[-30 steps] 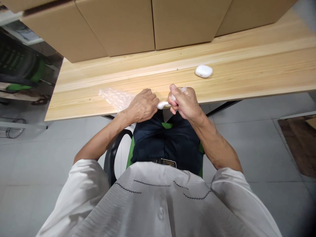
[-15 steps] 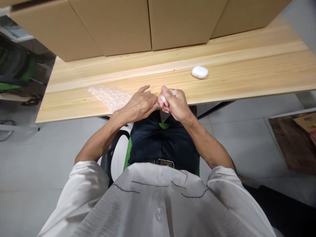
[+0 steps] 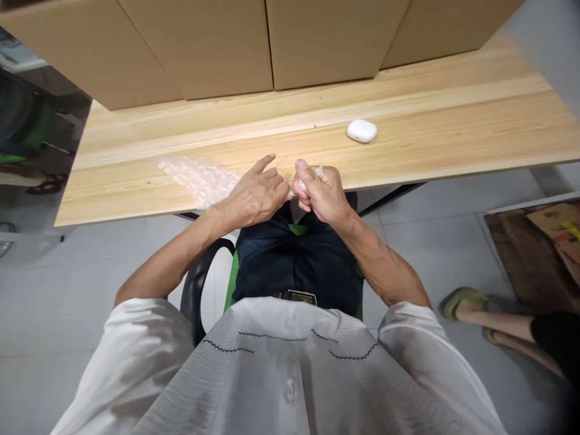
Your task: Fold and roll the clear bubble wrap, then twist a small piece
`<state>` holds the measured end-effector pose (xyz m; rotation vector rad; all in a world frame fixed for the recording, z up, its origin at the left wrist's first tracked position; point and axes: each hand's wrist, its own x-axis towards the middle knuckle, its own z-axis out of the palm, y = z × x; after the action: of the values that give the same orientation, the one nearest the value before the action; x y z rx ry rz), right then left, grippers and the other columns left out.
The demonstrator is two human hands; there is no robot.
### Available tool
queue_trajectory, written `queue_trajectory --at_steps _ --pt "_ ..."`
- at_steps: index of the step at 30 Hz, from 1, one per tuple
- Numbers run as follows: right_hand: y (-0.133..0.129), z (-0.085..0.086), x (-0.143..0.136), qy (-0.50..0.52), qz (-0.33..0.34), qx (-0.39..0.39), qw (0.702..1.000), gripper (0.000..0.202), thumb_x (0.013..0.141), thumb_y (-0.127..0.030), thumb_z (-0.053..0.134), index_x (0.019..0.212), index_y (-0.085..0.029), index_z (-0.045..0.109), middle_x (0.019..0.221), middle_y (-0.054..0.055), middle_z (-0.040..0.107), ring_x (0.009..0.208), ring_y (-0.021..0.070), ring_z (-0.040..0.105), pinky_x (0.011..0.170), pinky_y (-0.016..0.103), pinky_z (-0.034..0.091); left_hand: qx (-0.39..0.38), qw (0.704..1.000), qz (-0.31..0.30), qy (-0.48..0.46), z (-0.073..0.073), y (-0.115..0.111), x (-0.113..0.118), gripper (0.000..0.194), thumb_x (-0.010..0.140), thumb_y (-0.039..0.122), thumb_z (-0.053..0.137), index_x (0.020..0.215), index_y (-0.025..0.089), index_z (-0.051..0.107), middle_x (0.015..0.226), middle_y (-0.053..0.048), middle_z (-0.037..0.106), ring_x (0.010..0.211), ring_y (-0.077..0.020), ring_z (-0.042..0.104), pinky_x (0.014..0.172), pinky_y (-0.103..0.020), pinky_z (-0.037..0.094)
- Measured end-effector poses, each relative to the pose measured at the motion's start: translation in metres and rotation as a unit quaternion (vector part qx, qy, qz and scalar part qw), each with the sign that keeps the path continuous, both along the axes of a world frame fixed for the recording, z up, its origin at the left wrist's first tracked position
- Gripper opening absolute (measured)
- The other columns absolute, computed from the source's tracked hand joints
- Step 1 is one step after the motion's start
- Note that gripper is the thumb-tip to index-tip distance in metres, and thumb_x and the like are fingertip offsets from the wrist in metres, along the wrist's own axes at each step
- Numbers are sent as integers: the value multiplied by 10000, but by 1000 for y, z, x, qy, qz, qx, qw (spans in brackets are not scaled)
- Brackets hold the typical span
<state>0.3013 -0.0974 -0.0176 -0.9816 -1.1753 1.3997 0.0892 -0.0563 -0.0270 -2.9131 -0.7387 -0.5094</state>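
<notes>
My right hand (image 3: pixel 321 190) is closed in a fist around a small, soft-looking white thing (image 3: pixel 317 173). Bits of it show above and between the fingers, but most is hidden, so its kind cannot be told. Close beside it, my left hand (image 3: pixel 260 190) has its index finger stretched out and its other fingers curled, thumb side toward the right fist. A little white shows where the two hands meet; what the left fingers pinch is not clear. A sheet of clear bubble wrap (image 3: pixel 197 180) lies on the table left of my left hand. Farther back sits a white earbud case (image 3: pixel 361 130), lid closed.
Large cardboard boxes (image 3: pixel 226 48) line the back of the wooden table (image 3: pixel 453 121). A chair armrest (image 3: pixel 193 290) is at my left side. On the right, another person's legs and green shoes (image 3: pixel 464 300) show beside a dark brown board (image 3: pixel 516 260) carrying cardboard.
The hands stay together in nearly the same pose, with the right fist turned slightly. A person's legs have come into view at the right. The view has shifted a little.
</notes>
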Motion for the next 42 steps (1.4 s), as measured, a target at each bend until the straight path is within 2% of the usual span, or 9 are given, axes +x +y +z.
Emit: queue_trajectory --at_steps 7,13,19,23,28,34,38,40,42 --pt "-3 -3 10 -16 3 -3 1000 850 910 -970 814 585 -264 470 527 -50 438 430 89 421 377 253 289 -32 999 -3 -5 -1 -1 4 347 1184 304 504 874 266 656 804 -10 661 862 -243 649 1385 -708 496" --pt "-11 8 12 -27 11 -2 1000 851 942 -946 804 585 -265 440 520 -54 419 448 89 423 406 255 317 22 999 -7 43 -2 2 3 391 1200 347 479 869 260 666 810 -34 663 873 -254 637 1376 -642 529" --pt "-13 11 9 -48 17 28 998 845 1001 -957 719 608 -264 436 536 -50 427 500 97 426 463 251 351 -71 997 16 -15 -4 5 0 329 1142 422 528 861 297 643 774 -42 600 899 -296 647 1357 -704 513" --pt "-11 12 8 -74 3 56 996 878 1040 -1000 596 590 -266 426 525 -42 400 542 109 428 504 269 325 -77 996 9 -50 -8 9 -1 333 1135 485 525 892 307 666 766 -38 571 888 -305 653 1315 -713 544" --pt "-10 17 9 -126 16 28 992 871 1090 -965 558 601 -255 433 490 -40 430 620 122 466 547 256 366 -92 993 -6 -77 -4 12 -4 284 1115 473 561 937 313 714 777 -44 618 890 -308 644 1276 -753 547" --pt "4 11 5 -103 34 15 994 912 1061 -1034 458 585 -255 433 475 -60 437 581 88 471 567 212 435 -79 994 -7 -69 2 18 -11 330 1133 495 591 856 320 629 749 -49 617 859 -326 579 1186 -805 574" --pt "17 -1 5 -4 24 63 998 936 949 -1115 521 569 -262 462 505 -65 443 484 70 466 489 232 416 -41 999 33 -13 6 17 -23 349 1178 600 523 1060 332 714 893 -71 694 923 -341 647 1044 -675 623" --pt "21 -2 10 34 8 47 998 894 927 -1076 648 591 -261 506 538 -68 479 446 68 429 444 249 404 -14 999 53 1 13 14 -30 512 1183 736 459 1241 296 714 1033 -100 765 958 -342 697 892 -560 626" --pt "29 0 20 64 -10 47 997 879 906 -1037 742 582 -252 515 573 -57 548 428 48 368 444 247 448 8 998 63 9 23 11 -37 670 1182 819 394 1358 240 683 1112 -133 798 969 -342 732 823 -511 617"
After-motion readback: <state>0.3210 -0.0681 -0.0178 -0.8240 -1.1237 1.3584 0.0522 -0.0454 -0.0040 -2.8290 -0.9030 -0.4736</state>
